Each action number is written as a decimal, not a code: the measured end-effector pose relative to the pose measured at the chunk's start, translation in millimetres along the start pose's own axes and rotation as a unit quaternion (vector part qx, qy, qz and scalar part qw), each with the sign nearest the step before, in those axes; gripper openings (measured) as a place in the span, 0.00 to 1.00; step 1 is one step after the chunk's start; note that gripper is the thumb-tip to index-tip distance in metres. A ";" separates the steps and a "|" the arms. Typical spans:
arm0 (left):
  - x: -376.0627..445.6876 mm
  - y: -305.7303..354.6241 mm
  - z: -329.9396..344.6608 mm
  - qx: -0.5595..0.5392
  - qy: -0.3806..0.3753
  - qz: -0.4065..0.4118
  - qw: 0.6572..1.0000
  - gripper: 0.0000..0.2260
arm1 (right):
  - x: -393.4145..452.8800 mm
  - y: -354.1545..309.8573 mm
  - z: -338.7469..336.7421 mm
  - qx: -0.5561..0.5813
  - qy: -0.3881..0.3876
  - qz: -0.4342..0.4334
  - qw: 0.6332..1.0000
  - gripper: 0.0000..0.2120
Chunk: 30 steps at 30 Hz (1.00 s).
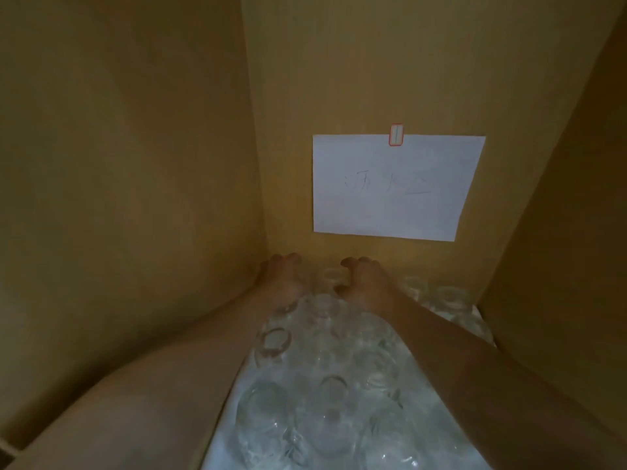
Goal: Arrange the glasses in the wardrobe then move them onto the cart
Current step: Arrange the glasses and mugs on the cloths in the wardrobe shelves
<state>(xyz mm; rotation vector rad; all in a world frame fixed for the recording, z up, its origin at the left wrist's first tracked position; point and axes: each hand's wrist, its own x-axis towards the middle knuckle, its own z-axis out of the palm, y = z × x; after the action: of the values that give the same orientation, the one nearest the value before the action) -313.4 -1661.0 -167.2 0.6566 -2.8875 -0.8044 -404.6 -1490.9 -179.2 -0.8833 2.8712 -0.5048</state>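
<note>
A pale, whitish shelf floor [224, 432] inside the tan-walled wardrobe [135, 164] carries a dense crowd of clear glasses [334, 395]. They stand packed close together beneath both forearms, reach up to the left hand [283, 278] and right hand [364, 283], and continue just beyond the right hand's outer side.

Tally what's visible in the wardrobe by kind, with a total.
Hands: 2, left hand and right hand
Paper sheet: 1
Red-edged tape tab: 1
Clear glasses: too crowded and blurred for an exact count
Total apart from the glasses: 4
</note>
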 end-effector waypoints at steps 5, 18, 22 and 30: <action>34.4 -5.2 12.6 0.008 -0.046 -0.032 0.998 0.32 | 29.2 -5.3 9.5 0.026 -0.069 -0.004 0.997 0.24; 80.1 -11.1 36.0 0.054 -0.158 -0.062 0.984 0.42 | 77.2 -7.8 17.9 -0.032 -0.180 0.053 0.982 0.45; 79.6 -16.1 43.6 0.010 -0.140 -0.056 0.988 0.36 | 74.2 -3.4 21.3 -0.020 -0.140 0.058 0.988 0.43; 71.5 -7.2 31.7 0.013 -0.089 -0.035 0.995 0.40 | 60.8 -6.4 11.5 0.054 -0.072 0.066 0.994 0.37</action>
<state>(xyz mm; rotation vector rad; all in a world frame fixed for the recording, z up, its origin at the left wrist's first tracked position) -381.1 -1681.6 -201.2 0.7283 -3.0552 -0.8782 -449.3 -1533.3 -187.5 -0.6771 2.7205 -0.5535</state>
